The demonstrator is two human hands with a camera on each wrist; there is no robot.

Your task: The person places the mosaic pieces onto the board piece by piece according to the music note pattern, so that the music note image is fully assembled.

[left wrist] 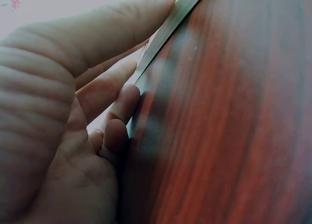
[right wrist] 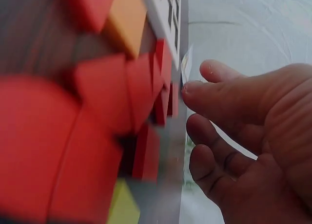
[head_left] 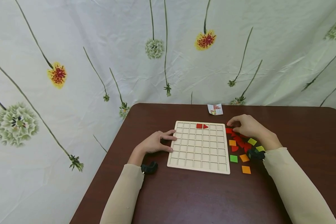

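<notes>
A pale wooden grid board (head_left: pixel 197 146) lies on the table, with a red square (head_left: pixel 199 126) and a red triangle (head_left: pixel 205 126) in its top row. My left hand (head_left: pixel 156 142) rests at the board's left edge, thumb and fingers spread; the left wrist view shows them against the board's side (left wrist: pixel 168 34). Off the board's upper right corner, my right hand (head_left: pixel 249 126) hovers over a heap of red pieces (head_left: pixel 240 143). Its fingers are loosely bent, and in the right wrist view nothing shows between the thumb and fingertips, which stand apart from the red pieces (right wrist: pixel 102 87).
Orange squares (head_left: pixel 246 170), a green square (head_left: pixel 233 158) and yellow-green squares (head_left: pixel 252 141) lie right of the board around the red heap. A small printed pattern card (head_left: pixel 215 109) lies near the table's back edge. Behind the table (head_left: pixel 184 196) hangs a flowered cloth (head_left: pixel 179 68).
</notes>
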